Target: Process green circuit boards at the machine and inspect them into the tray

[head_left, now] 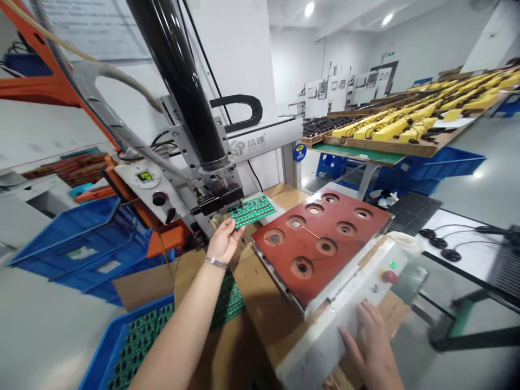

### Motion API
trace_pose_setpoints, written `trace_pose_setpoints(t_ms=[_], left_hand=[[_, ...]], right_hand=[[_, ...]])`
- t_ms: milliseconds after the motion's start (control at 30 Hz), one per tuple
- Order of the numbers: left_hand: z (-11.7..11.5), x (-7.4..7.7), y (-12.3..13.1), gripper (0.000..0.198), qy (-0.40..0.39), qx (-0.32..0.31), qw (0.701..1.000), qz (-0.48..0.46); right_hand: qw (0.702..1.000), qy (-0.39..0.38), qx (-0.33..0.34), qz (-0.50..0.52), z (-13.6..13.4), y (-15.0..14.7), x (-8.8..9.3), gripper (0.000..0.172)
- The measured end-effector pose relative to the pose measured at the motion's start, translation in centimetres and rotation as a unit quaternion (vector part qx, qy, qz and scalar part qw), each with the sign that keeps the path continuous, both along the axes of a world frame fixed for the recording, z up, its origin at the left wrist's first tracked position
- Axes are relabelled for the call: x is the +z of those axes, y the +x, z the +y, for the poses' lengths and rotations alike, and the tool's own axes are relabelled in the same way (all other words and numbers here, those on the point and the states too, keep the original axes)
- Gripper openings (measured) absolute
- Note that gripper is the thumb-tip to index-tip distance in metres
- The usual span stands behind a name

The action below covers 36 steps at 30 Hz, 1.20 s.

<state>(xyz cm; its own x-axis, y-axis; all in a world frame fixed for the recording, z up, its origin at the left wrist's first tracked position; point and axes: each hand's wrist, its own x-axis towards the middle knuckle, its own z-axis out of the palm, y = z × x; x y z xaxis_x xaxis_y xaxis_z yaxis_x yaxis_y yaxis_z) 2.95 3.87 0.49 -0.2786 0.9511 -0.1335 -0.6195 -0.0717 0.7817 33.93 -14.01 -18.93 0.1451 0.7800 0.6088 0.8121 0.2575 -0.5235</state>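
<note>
My left hand point(224, 241) reaches forward with a watch or bracelet on its wrist. Between its thumb and fingers is the near corner of a green circuit board point(254, 210) covered with small parts. That board lies beneath the machine head point(217, 197), whose tip hides part of its left end. To the right sits a red-brown plate point(280, 260) with several round recesses and a thin rod across it. My right hand point(368, 330) touches the front of the white control panel point(325, 330), thumb and fingers apart and holding nothing, just below a red button point(390, 277).
A blue bin point(97, 346) of circuit boards stands at lower left, with more boards point(229, 300) beneath my left arm. Stacked blue bins point(77, 254) are at left. A side table point(442, 244) carries black cables. Yellow items point(390, 130) cover a far table.
</note>
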Motion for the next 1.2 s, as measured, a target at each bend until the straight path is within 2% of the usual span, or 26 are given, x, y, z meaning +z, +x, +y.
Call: trace_pose_setpoints(t_ms=[367, 700, 1200], left_hand=[[0.5, -0.4, -0.3, 0.016, 0.007, 0.018, 1.000, -0.011], [0.6, 0.3, -0.1, 0.016, 0.009, 0.033, 0.999, -0.018], [0.9, 0.0, 0.3, 0.019, 0.009, 0.023, 1.000, -0.011]], right_hand=[[1.000, -0.004, -0.001, 0.003, -0.1, -0.1, 0.0, 0.062], [1.000, 0.002, -0.005, -0.001, 0.0, 0.0, 0.1, 0.063], [1.000, 0.000, -0.004, -0.001, -0.1, -0.1, 0.2, 0.063]])
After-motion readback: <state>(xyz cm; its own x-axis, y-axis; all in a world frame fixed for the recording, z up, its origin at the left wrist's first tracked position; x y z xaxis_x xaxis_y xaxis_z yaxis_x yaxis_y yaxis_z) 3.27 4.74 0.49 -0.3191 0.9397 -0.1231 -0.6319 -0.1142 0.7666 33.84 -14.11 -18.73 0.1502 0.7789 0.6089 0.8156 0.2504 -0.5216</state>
